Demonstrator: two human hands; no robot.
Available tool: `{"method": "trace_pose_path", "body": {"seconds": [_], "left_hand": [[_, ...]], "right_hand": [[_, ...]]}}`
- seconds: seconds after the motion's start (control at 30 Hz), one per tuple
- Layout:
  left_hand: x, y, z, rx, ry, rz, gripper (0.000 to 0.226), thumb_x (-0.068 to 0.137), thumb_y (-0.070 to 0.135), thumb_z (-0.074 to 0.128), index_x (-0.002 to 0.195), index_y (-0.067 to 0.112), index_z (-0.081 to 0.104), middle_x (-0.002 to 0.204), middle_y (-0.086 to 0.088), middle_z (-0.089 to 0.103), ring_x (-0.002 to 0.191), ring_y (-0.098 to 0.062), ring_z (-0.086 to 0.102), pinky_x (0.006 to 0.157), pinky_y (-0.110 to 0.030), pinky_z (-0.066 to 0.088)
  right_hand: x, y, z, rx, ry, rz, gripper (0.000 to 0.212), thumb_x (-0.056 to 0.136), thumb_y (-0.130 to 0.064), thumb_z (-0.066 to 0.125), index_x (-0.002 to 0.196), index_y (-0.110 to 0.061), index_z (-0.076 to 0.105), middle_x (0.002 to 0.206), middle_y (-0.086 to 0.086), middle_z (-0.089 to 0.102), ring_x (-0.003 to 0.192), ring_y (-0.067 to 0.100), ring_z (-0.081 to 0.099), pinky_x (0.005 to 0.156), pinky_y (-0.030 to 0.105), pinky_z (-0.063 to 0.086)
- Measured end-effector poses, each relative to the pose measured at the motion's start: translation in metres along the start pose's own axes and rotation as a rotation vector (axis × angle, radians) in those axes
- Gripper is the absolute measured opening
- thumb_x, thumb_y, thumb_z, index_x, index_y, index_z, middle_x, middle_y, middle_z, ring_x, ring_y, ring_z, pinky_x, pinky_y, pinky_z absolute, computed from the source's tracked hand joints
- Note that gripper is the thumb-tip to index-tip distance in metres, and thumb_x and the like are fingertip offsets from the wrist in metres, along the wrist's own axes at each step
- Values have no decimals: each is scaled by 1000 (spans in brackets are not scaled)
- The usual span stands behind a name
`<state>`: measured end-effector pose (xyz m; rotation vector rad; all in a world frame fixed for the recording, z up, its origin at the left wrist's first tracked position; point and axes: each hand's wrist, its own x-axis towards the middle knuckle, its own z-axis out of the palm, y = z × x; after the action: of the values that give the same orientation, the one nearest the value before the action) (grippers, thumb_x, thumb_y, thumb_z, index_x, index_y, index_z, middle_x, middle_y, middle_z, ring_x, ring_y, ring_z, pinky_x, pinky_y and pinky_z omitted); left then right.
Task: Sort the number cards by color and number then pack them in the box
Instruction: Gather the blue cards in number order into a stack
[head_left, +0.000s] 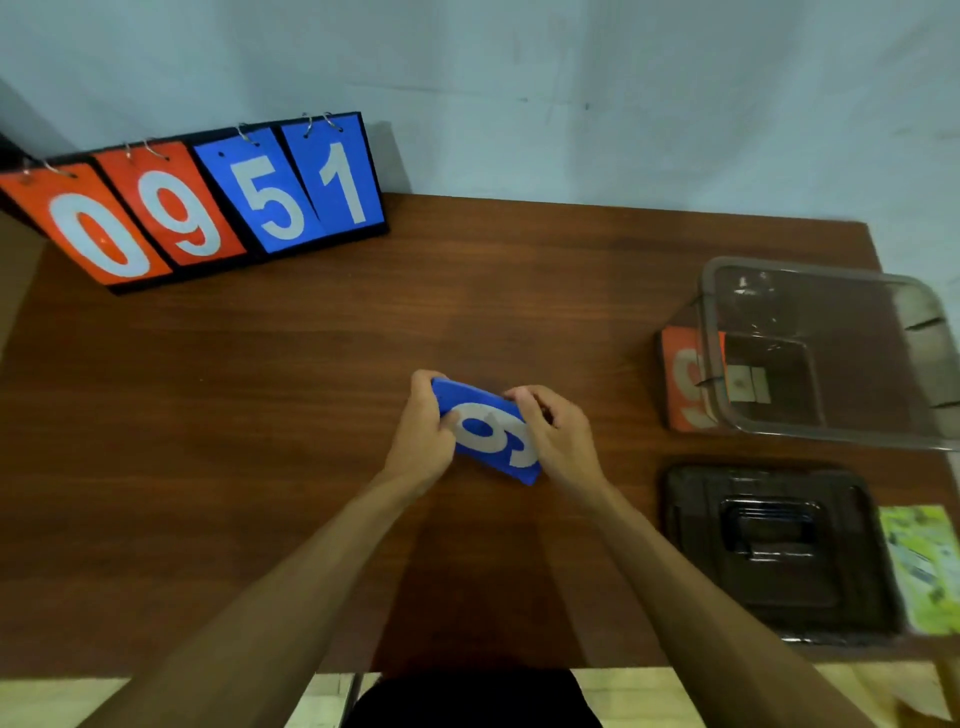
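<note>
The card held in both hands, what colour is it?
The card is blue with a white digit, which shows best in the head view.

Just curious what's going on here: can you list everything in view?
Scoreboard stand: one, black, showing orange 0, 9 and blue 5, 1; table's far left.
Blue number card: one showing, perhaps a stack; centre, held.
Box: one, clear; right side.
Orange number card: one showing; against the Box's left wall.
Lid: one, dark; near right.
Leaflet: one, green; right edge.
Table: one, brown wood.
Left hand: one; grips the blue card's left end.
Right hand: one; grips its right end.
</note>
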<state>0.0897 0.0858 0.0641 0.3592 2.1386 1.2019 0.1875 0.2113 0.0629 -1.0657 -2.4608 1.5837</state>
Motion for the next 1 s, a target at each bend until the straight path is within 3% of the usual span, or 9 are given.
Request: {"method": "trace_pose_path", "body": {"seconds": [0.1,0.23,0.37,0.43,0.53,0.67,0.83,0.93,1.0], "left_hand": [[-7,21,-20,157,-87,114,32,91,-1,47,108,24,36,106,-4,52,95,-18,59,79,-34,54],[-14,61,-36,173,-128,183,32,90,1,49,109,25,42,101,3,52,94,-15,57,81,-35,53],[-18,84,-31,-164,148,67,59,85,17,66,134,22,33,124,6,45,117,-11,47,98,-33,44],[-31,96,-9,-431,35,-59,57,90,27,61,134,21,26,131,0,47,117,-13,51,96,-32,45],[-50,121,41,-526,-39,-38,39,94,23,52,123,26,26,123,3,53,110,-14,58,92,-35,50],[-57,148,80,-343,20,128,36,100,15,41,128,24,21,124,6,46,108,-6,53,88,-25,50],[-61,184,131,-179,34,157,42,99,4,36,137,17,22,125,7,42,114,-9,48,87,-21,45],[-53,203,171,-151,32,125,42,99,4,39,137,17,26,124,6,45,112,-10,50,86,-24,48],[-48,210,195,-78,15,123,41,99,7,43,136,17,30,123,5,48,108,-9,50,78,-19,49]], "right_hand": [[-10,-24,-16,-204,-181,-114,18,94,-32,55,107,-21,60,92,-15,59,81,-4,58,63,8,45],[-7,-59,-41,-287,-225,-152,14,92,-28,58,100,-16,60,90,-6,64,82,10,64,67,19,51],[-10,-77,-72,-150,-152,-131,10,94,-21,55,87,-26,49,86,-7,60,81,13,62,63,23,49],[-16,-76,-87,-36,-61,-128,6,95,-22,53,91,-21,48,88,-6,61,80,11,62,61,21,49],[-29,-68,-96,128,41,-176,9,99,-24,46,104,-17,43,96,-8,60,84,5,61,65,17,50],[-46,-44,-114,400,99,-146,19,101,-23,39,120,-22,37,109,-20,55,100,0,60,75,16,54],[-40,-13,-176,575,161,-64,17,98,-16,44,112,-20,53,109,-8,63,101,9,63,74,24,56],[-29,11,-228,399,192,-50,21,91,-13,51,108,-12,63,110,2,67,102,16,63,85,39,56],[-24,29,-262,302,115,-23,23,92,-11,55,113,-11,65,114,2,67,104,15,63,86,39,57]]}}
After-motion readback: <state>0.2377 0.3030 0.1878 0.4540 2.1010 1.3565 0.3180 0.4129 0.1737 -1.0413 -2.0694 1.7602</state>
